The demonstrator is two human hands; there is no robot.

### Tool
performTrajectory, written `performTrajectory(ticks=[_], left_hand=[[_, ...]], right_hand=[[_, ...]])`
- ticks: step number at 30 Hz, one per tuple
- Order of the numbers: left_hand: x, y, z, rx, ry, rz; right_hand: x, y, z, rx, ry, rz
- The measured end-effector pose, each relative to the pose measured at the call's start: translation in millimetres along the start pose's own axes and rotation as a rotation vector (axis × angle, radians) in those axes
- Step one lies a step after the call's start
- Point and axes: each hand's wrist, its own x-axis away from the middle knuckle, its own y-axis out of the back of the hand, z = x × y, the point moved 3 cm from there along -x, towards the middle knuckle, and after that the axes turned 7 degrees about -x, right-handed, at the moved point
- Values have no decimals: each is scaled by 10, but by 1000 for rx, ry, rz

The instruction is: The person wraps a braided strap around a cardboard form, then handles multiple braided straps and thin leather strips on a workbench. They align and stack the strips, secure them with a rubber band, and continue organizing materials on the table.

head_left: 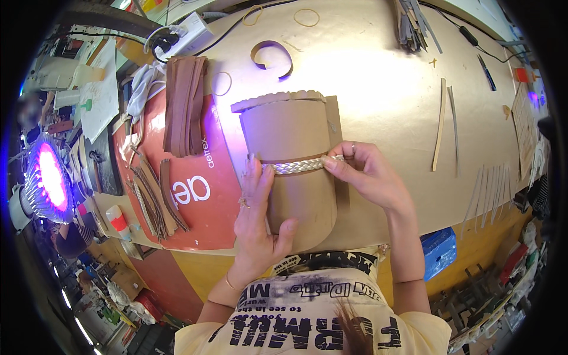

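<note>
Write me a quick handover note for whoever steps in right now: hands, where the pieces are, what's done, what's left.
Left hand: flat on the tan leather piece, fingertips pinning the left end of the pale braided strip.
Right hand: pinching the strip's right end at the piece's edge.
Leather piece: lies on the worktable, scalloped trim along its top.
Done: braid laid straight across the middle of the piece.
Left: whether the braid is fixed down can't be told; check it before letting go.
Nearby: brown leather strips and more braids on the red sheet to the left.
</note>
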Motion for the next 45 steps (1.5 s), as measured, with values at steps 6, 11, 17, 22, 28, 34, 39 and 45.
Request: performTrajectory(ticks=[6,11,17,22,28,34,39,45], left_hand=[[-22,3,-15,58,-33,-42],[72,139,-66,-166,-29,-90],[103,66,-122,-178,-97,0],[24,0,-109,-62,-86,64],[26,7,-118,-114,-106,123],[-23,25,-211,-236,-109,182],[-54,51,-314,-354,-70,204],[-83,41,-405,-516,-77,191]], right_hand=[[-10,-55,38,-34,75,-33],[113,-201,159,81,107,-112],[68,-409,248,169,287,-193],[96,-278,293,89,237,-127],[176,-254,304,24,306,-107],[104,-237,308,130,293,-149],[96,-226,326,142,237,-142],[98,-225,370,179,263,-150]])
